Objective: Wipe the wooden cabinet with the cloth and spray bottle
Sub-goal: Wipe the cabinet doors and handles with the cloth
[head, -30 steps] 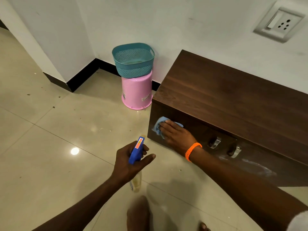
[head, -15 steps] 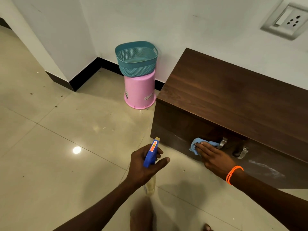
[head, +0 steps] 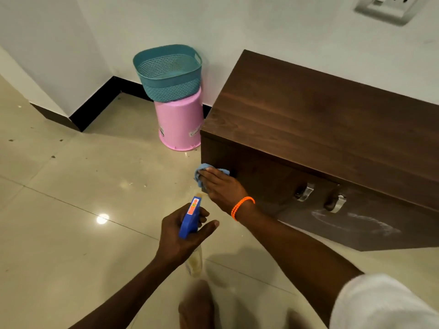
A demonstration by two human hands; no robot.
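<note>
A low dark wooden cabinet (head: 320, 119) stands against the white wall at the right. Two metal handles (head: 305, 192) sit on its front, and a whitish smear (head: 356, 222) shows on the front right of them. My right hand (head: 222, 186), with an orange bead band at the wrist, presses a light blue cloth (head: 202, 170) flat against the front's left end. My left hand (head: 185, 236) holds a spray bottle with a blue trigger head (head: 190, 220) and a clear body, below and left of the cloth, off the cabinet.
A teal mesh basket (head: 168, 72) rests on an upturned pink bucket (head: 179, 124) just left of the cabinet by the wall. Glossy beige tiles (head: 71, 210) cover the floor. A wall socket (head: 389, 5) is at top right. My bare foot (head: 197, 305) shows at the bottom.
My right hand slid the cloth right toward the handles, then back left to the cabinet front's left end. My left hand kept the spray bottle roughly steady.
</note>
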